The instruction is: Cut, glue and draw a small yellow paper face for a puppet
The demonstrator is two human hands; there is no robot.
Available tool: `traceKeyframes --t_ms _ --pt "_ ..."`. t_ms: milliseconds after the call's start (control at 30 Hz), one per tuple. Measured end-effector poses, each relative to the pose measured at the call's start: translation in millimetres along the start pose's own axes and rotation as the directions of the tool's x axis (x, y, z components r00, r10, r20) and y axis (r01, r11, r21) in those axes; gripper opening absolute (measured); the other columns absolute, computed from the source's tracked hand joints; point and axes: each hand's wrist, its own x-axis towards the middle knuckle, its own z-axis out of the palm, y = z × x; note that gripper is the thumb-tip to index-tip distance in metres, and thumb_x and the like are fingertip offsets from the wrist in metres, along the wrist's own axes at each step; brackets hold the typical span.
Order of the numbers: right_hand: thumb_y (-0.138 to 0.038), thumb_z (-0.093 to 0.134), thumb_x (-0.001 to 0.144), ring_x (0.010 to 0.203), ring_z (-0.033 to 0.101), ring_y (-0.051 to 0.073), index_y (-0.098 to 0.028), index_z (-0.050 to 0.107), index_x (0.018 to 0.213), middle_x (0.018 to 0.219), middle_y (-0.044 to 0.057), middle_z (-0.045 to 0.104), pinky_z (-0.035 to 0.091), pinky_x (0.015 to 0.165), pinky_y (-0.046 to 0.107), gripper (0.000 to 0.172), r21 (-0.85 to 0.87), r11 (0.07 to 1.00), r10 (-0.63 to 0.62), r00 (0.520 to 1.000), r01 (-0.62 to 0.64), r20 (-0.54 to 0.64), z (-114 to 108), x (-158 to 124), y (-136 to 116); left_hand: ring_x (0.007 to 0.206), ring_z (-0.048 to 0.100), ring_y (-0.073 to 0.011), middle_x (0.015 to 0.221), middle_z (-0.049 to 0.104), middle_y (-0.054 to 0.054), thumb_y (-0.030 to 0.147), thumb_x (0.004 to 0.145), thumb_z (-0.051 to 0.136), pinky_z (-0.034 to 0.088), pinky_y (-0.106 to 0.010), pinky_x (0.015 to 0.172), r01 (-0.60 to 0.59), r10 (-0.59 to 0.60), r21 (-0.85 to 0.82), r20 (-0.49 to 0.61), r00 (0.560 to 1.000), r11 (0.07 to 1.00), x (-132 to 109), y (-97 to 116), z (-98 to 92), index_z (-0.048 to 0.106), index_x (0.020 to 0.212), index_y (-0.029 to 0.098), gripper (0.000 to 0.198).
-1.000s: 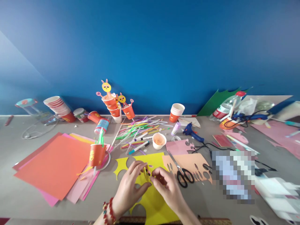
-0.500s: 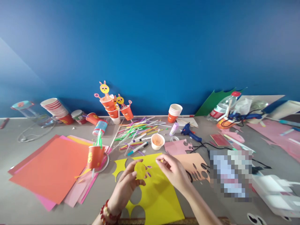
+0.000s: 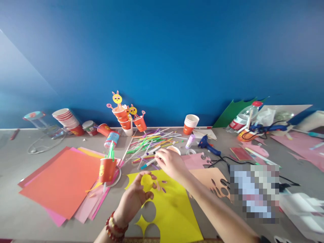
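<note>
My left hand (image 3: 138,194) pinches the rim of a yellow paper disc (image 3: 147,183) between thumb and fingers, above the cut yellow sheet (image 3: 174,209). Small peach-and-purple ear shapes (image 3: 162,186) stick out on the disc's right side. My right hand (image 3: 170,163) reaches over the markers, palm down with bent fingers. Its fingertips are at a white marker with a dark end (image 3: 151,152), just above a blue-capped marker (image 3: 149,163). Whether the fingers have closed on one is hidden. Behind this hand, a white paper cup (image 3: 176,149) is partly covered.
Colored straws (image 3: 149,141) lie scattered behind the markers. Orange cups with rabbit faces (image 3: 124,116) stand at the wall. A red cup (image 3: 107,168) with green strips stands beside stacked colored paper (image 3: 60,185). A blue glue gun (image 3: 209,145) and its cable lie to the right.
My right hand has moved left and forward, from beside the disc to over the markers. My left hand still holds the disc, slightly lower left. The whole view has shifted a little.
</note>
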Motion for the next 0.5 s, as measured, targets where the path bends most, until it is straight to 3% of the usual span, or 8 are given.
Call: traceKeyframes --t_ms 167,300,333,400,467,500 --pt "-0.017 0.059 0.095 0.082 0.065 0.018 -0.021 0.068 0.083 0.090 0.003 0.071 0.042 0.070 0.025 0.015 -0.004 1.000 -0.025 0.998 0.024 -0.057 2.1 20.7 6.9 0.091 0.058 -0.0197 0.110 0.061 -0.010 0.027 0.087 0.063 0.046 -0.027 0.065 0.031 -0.028 0.051 -0.048 0.998 0.998 3.2 -1.9 -5.4 0.061 0.114 0.021 0.028" --pt "-0.023 0.051 0.099 0.081 0.065 0.018 -0.020 0.066 0.095 0.097 0.006 0.070 0.047 0.072 0.027 0.015 0.012 0.999 0.038 0.983 -0.036 -0.179 -15.0 21.1 34.7 0.080 0.058 -0.0157 0.099 0.062 -0.007 0.035 0.092 0.062 0.044 -0.023 0.059 0.069 -0.053 0.124 -0.133 0.990 0.990 2.4 -2.0 -12.3 0.061 0.108 0.021 0.021" --pt "-0.026 0.052 0.098 0.079 0.065 0.019 -0.020 0.065 0.098 0.096 0.007 0.071 0.048 0.072 0.028 0.014 0.033 0.997 0.081 0.953 -0.075 -0.292 -21.5 18.7 46.2 0.080 0.058 -0.0159 0.099 0.062 -0.007 0.035 0.092 0.062 0.045 -0.023 0.060 0.071 -0.056 0.120 -0.127 0.990 0.990 2.1 -1.3 -12.9 0.061 0.107 0.020 0.021" --pt "-0.030 0.054 0.096 0.081 0.066 0.021 -0.020 0.063 0.105 0.096 0.009 0.070 0.051 0.074 0.031 0.017 0.067 0.985 0.171 0.850 -0.158 -0.499 -33.5 11.0 73.3 0.085 0.060 -0.0184 0.100 0.063 -0.008 0.033 0.091 0.061 0.048 -0.026 0.063 0.064 -0.056 0.095 -0.085 0.995 0.993 2.0 0.4 -12.5 0.062 0.107 0.019 0.021" --pt "-0.032 0.055 0.093 0.090 0.066 0.025 -0.020 0.061 0.111 0.105 0.012 0.068 0.052 0.080 0.036 0.023 0.104 0.963 0.258 0.744 -0.247 -0.617 -39.9 0.5 103.5 0.091 0.061 -0.0215 0.101 0.064 -0.010 0.030 0.090 0.058 0.050 -0.028 0.064 0.052 -0.049 0.081 -0.040 0.998 0.995 2.6 2.0 -10.2 0.063 0.107 0.018 0.021" --pt "-0.032 0.057 0.089 0.097 0.065 0.026 -0.019 0.058 0.116 0.113 0.014 0.066 0.053 0.083 0.038 0.029 0.143 0.949 0.306 0.716 -0.281 -0.628 -40.1 -5.0 118.5 0.093 0.062 -0.0227 0.101 0.065 -0.011 0.028 0.090 0.057 0.050 -0.028 0.064 0.049 -0.047 0.082 -0.028 0.999 0.995 3.2 2.5 -8.6 0.064 0.107 0.018 0.021"
